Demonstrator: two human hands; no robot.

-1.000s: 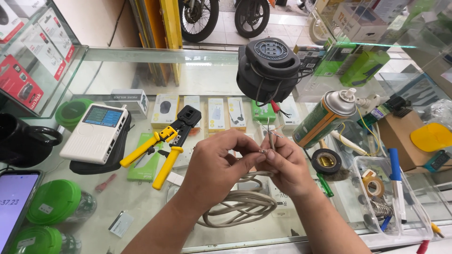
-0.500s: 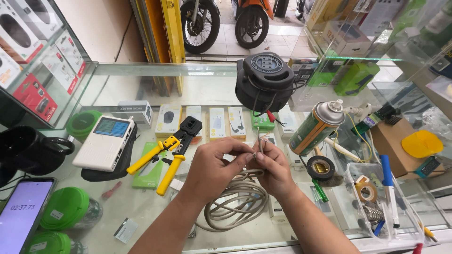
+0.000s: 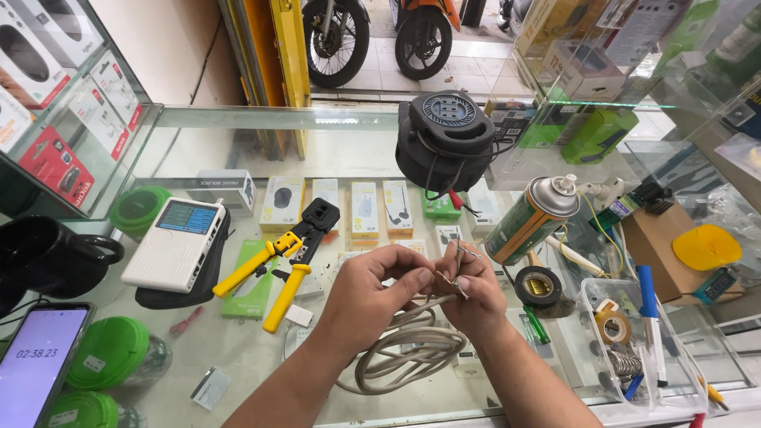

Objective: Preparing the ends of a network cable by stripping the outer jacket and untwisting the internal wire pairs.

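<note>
A: What is lying around, largest first?

B: A black round cable reel [image 3: 444, 139] is standing behind; a yellow-handled crimping tool [image 3: 285, 257] is lying left, clear of both hands.

A: And the step in hand?

B: Likely wire sorting. The left hand [image 3: 372, 297] and right hand [image 3: 474, 295] are pinching the thin wire ends of the coiled beige cable [image 3: 412, 353] above the glass counter [image 3: 261, 158]. Next calls for steady alignment.

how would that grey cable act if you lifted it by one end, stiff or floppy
Likely floppy: the grey cable lies in loose loops on the glass counter. It would probably uncoil and dangle, seeming light. The end bends easily between the left hand and right hand.
</note>
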